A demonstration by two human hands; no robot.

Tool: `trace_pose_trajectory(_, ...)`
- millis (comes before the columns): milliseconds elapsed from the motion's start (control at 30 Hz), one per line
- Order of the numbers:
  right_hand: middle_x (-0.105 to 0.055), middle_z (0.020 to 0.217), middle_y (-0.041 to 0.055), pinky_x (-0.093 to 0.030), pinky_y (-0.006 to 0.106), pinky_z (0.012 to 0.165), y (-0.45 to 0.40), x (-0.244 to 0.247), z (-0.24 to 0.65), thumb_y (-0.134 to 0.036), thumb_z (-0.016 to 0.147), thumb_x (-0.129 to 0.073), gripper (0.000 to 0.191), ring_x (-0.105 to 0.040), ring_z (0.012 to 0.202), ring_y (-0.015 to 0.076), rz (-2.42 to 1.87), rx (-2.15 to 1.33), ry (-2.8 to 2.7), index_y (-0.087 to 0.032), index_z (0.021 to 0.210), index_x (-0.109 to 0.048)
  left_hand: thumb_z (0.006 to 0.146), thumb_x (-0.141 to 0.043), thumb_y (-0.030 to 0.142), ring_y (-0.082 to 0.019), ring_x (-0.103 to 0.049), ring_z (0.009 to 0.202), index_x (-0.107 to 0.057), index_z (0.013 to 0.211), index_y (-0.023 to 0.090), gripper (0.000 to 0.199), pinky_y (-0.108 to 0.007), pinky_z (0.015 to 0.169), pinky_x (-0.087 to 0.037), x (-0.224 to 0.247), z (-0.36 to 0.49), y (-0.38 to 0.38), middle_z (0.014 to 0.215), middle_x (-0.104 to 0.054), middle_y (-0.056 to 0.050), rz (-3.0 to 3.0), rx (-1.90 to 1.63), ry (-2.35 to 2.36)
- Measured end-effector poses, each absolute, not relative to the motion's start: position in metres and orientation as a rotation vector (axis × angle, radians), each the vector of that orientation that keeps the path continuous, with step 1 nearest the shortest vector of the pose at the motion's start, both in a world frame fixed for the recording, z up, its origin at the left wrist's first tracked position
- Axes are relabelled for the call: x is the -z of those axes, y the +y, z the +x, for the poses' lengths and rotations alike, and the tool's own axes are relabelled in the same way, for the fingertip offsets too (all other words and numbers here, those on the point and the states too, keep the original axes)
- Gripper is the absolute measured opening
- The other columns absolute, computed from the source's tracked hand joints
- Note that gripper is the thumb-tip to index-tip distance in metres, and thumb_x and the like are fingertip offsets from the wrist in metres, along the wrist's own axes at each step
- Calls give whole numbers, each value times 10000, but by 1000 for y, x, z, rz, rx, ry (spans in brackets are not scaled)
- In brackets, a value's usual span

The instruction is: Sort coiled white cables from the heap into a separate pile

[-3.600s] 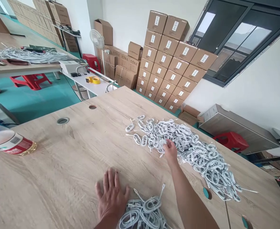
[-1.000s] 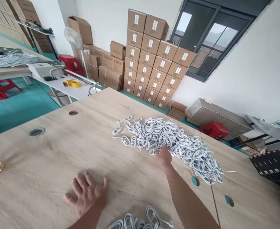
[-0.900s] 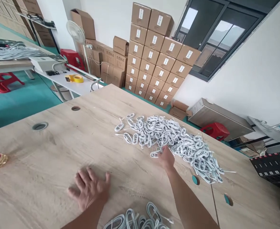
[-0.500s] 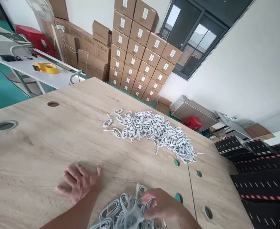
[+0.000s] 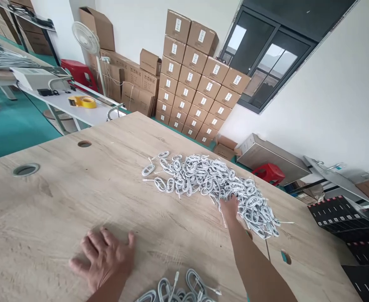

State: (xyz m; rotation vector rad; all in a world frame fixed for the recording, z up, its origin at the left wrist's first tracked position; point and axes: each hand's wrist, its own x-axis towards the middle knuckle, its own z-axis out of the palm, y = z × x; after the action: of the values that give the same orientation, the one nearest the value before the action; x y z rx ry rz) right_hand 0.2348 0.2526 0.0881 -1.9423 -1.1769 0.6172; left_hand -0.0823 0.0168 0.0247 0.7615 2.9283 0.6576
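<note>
My left hand (image 5: 104,256) lies flat on the wooden table (image 5: 61,201), fingers spread, with nothing in it. My right hand (image 5: 230,205) reaches across the table to the near edge of a large pile of coiled white cables (image 5: 200,172). It touches the coils there; its fingertips are hidden among them, so I cannot see if they grip one. Below, at the bottom edge of the view, a second heap of coiled white cables (image 5: 184,295) lies between my arms, partly cut off. Several single coils (image 5: 148,169) sit loose at the big pile's left end.
Round holes (image 5: 26,170) pierce the tabletop. Black slotted boxes (image 5: 338,216) stand at the right. Stacked brown cartons (image 5: 197,79) rise against the wall behind the table. A white side table (image 5: 74,110) at the left bears a yellow tape roll (image 5: 87,102).
My right hand has moved from the near heap up to the far pile of cables. My left hand stays flat. The view has shifted, so less of the near heap shows.
</note>
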Motion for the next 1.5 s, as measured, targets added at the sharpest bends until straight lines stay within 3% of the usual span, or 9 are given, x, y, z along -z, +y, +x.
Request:
trace_pose_trajectory(133, -718, 1210, 110, -576, 457, 873, 216, -83, 264, -420, 646, -760, 449, -686, 1098, 333, -1701, -944, -1158, -238, 1046, -668, 891, -198, 630, -345, -110, 1575, -324, 1574, 21, 925, -676, 1240, -55, -30, -80, 16, 1668, -269, -256, 804, -668, 2936)
trace_pose_trajectory(333, -762, 884, 52, -518, 307, 613, 163, -86, 275, -524, 573, -894, 462, -709, 824, 241, -1388, -1487, -971, -237, 849, -659, 886, -205, 638, -340, -114, 1573, -312, 1574, 31, 924, -671, 1245, -32, -28, -78, 21, 1665, -273, -256, 825, -739, 2994)
trace_pose_trajectory(600, -709, 744, 46, -439, 316, 642, 163, -82, 263, -652, 737, -653, 424, -659, 741, 231, -1788, -992, -1361, -234, 716, -584, 902, -177, 645, -334, -97, 1573, -297, 1571, 29, 917, -670, 1245, -44, -32, -76, 20, 1670, -253, -260, 844, -699, 2980)
trace_pose_trajectory(867, -731, 899, 15, -469, 300, 778, 144, -85, 214, -311, 695, -782, 244, -692, 896, 225, -2003, -868, -1926, -236, 826, -591, 901, -254, 598, -353, -100, 1575, -281, 1569, 6, 892, -667, 1246, -17, -37, -75, 18, 1669, -250, -273, 840, -696, 2936)
trace_pose_trajectory(967, -702, 820, -16, -483, 287, 751, 122, -89, 207, -212, 679, -752, 197, -684, 843, 204, -1826, -1224, -1982, -231, 814, -609, 883, -279, 577, -346, -89, 1577, -282, 1576, 6, 898, -642, 1256, 6, -37, -75, 18, 1675, -240, -266, 827, -681, 2930)
trace_pose_trajectory(1067, -669, 726, -35, -484, 278, 686, 113, -94, 214, -291, 694, -774, 176, -658, 737, 182, -1562, -1790, -2072, -219, 791, -646, 883, -278, 578, -341, -93, 1574, -283, 1579, 10, 898, -645, 1255, 2, -34, -76, 18, 1668, -254, -262, 823, -685, 2942)
trace_pose_trajectory(1167, -671, 753, -10, -486, 294, 710, 139, -101, 228, -395, 800, -677, 190, -639, 747, 183, -1655, -1361, -1998, -209, 841, -669, 881, -290, 573, -335, -108, 1570, -279, 1583, 17, 896, -653, 1250, -11, -30, -77, 19, 1659, -283, -262, 838, -705, 2965)
trace_pose_trajectory(1300, -700, 1091, 86, -497, 363, 933, 204, -105, 244, -303, 752, -655, 304, -643, 1057, 269, -1868, -459, -1724, -198, 1036, -672, 880, -281, 574, -334, -101, 1572, -303, 1574, 12, 893, -660, 1247, -40, -29, -78, 19, 1671, -262, -258, 825, -677, 2967)
trace_pose_trajectory(1500, -716, 1083, 112, -478, 387, 985, 239, -98, 251, -290, 745, -636, 298, -649, 1104, 311, -1996, -303, -1795, -202, 1020, -711, 894, -217, 611, -341, -78, 1579, -306, 1576, 10, 913, -680, 1239, -49, -33, -79, 18, 1681, -242, -253, 793, -625, 2931)
